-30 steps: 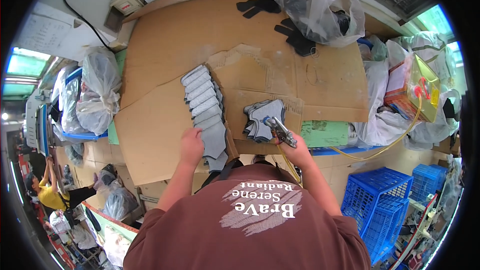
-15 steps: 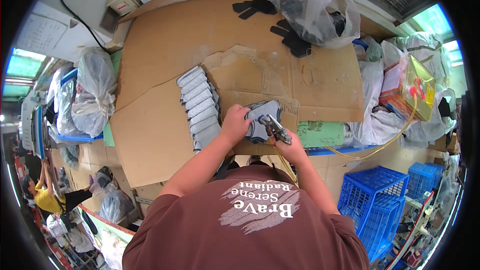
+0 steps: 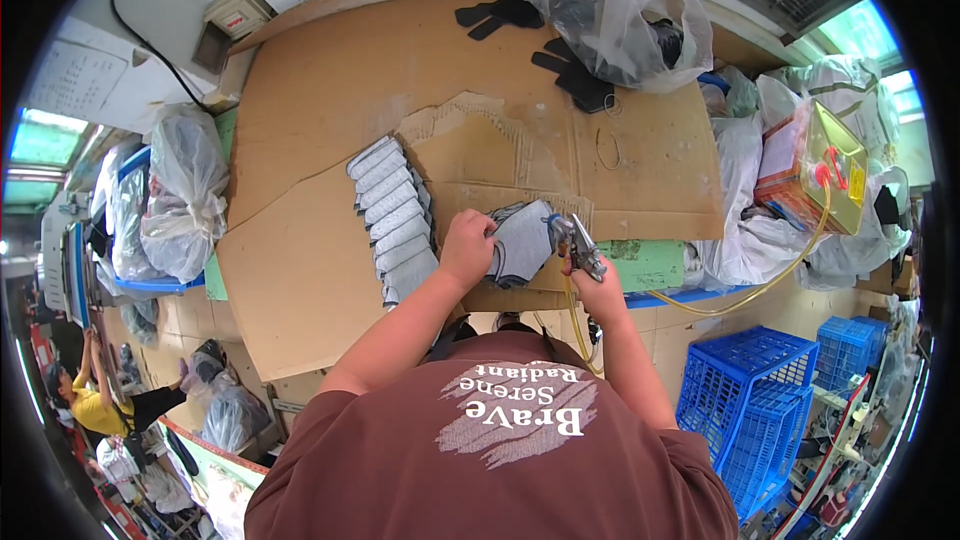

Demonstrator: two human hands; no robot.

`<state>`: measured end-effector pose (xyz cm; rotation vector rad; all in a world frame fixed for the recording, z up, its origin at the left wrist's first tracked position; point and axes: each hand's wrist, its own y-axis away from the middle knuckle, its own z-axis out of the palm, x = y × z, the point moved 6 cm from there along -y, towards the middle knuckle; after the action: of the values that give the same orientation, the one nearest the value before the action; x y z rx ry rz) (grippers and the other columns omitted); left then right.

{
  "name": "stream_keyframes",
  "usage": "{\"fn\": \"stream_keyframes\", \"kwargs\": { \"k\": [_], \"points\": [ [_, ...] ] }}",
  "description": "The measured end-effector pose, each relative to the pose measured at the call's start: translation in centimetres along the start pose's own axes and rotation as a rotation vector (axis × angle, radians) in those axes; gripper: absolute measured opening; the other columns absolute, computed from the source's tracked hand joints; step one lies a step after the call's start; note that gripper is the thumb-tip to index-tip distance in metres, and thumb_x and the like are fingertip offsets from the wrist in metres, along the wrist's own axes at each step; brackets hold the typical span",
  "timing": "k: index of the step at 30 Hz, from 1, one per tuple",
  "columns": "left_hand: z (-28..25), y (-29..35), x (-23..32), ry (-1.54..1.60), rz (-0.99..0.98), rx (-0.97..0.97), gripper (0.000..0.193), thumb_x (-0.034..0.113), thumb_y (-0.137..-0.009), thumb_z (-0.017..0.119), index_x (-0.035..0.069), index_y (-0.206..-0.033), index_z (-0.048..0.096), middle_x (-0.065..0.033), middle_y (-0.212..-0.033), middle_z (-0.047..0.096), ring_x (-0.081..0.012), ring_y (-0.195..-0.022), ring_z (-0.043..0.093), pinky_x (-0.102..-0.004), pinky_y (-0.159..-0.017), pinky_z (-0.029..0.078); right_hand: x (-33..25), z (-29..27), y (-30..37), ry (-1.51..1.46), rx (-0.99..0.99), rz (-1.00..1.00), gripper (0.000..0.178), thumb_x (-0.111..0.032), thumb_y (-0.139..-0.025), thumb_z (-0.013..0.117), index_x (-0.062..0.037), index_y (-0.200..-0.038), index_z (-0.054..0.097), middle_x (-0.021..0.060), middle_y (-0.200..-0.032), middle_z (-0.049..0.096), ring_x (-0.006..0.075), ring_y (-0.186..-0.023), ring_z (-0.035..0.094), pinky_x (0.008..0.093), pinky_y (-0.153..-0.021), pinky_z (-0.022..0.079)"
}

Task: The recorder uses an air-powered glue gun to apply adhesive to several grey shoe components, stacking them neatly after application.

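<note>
My left hand grips the left edge of a small stack of grey, dark-edged cut pieces near the front of the cardboard-covered table. My right hand is wrapped round the handle of a metal spray gun. Its nozzle end is just right of the stack, and a yellow hose hangs below the gun. Left of my left hand, an overlapping row of similar grey pieces runs away from me across the cardboard.
Black cut pieces lie by a clear plastic bag at the far right. A metal can with a hose stands right of the table. Blue crates are on the floor. Bagged goods stand left; a person in yellow is beyond.
The spray gun in my right hand has moved right, from over the grey stack to its right edge. My left hand still grips the stack.
</note>
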<state>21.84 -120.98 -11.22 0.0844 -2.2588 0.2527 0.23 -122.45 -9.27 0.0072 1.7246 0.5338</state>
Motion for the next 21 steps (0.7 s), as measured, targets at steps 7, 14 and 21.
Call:
{"fn": "stream_keyframes", "kwargs": {
  "k": [7,14,21],
  "points": [
    [-2.6,2.4,-3.0,0.4,-0.545,-0.093,0.008,0.002,-0.075,0.059,-0.001,-0.08,0.054,-0.0091,-0.08,0.057,-0.0164,-0.069,0.06,-0.0261,-0.06,0.047,-0.5,0.7,0.8,0.036,-0.056,0.073,0.022,-0.003,-0.076,0.049,-0.001,-0.096,0.056,0.0045,-0.081,0.06,0.0124,-0.076,0.055,0.0256,-0.072,0.043],
    [-9.2,11.3,-7.8,0.918,-0.985,0.056,0.011,0.0,-0.08,0.055,-0.001,-0.091,0.052,-0.0075,-0.076,0.057,-0.0165,-0.065,0.061,-0.0247,-0.059,0.049,-0.9,1.1,1.0,0.024,-0.143,0.095,0.025,-0.002,-0.076,0.048,-0.0021,-0.099,0.056,0.0016,-0.083,0.058,0.0094,-0.077,0.052,0.0233,-0.072,0.042],
    [-9.7,16.1,-10.4,0.928,-1.112,0.038,0.011,-0.001,-0.081,0.054,-0.002,-0.092,0.052,-0.0077,-0.078,0.056,-0.017,-0.066,0.06,-0.0259,-0.058,0.05,-1.0,2.0,0.6,0.016,-0.181,0.059,0.024,-0.002,-0.076,0.048,-0.002,-0.098,0.057,0.0008,-0.083,0.058,0.0092,-0.078,0.052,0.0232,-0.072,0.041]
  ]
}}
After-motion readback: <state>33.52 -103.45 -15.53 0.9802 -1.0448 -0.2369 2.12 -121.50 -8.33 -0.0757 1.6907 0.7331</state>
